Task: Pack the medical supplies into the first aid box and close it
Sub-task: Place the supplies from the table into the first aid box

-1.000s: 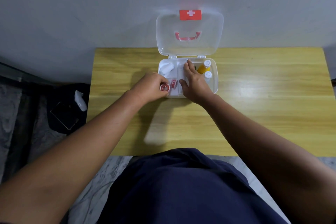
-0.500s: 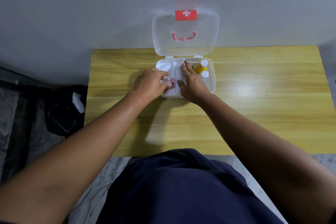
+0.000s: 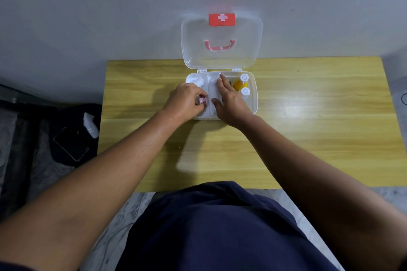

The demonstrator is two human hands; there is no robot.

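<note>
Grey wall behind, yellow wood table (image 3: 308,138) in front; at 9 o'clock off the table, on the floor, one dark phone (image 3: 70,145) and one small white bottle (image 3: 90,125) on black cloth.

First aid box (image 3: 255,103) sits at 12 o'clock on the table, against the wall. Clear lid (image 3: 221,55) stands upright on the rear hinges, one red cross tab on top, one red handle.

Left hand (image 3: 185,101): fingers curled narrow around one small red-and-white item (image 3: 202,101), which sits in the box's left compartment, near side. Looks like tape, can't confirm. One white roll (image 3: 198,81) lies at 12 o'clock from that hand, same compartment, rear.

Right hand (image 3: 229,103): flat, fingers spread, palm down over the middle compartment, gripping nothing. Whatever is under it is hidden.

At 3 o'clock from the right hand: two white-capped bottles, one orange (image 3: 239,84) at the rear, one clear (image 3: 245,92) in front of it, in the right compartment.

My read: packing is nearly done. Lid lies at 12 o'clock from both hands, hinge axis running 9 to 3. Right hand is free and slightly nearer, so it is the likely one to swing the lid down once both hands are out of the tray.
</note>
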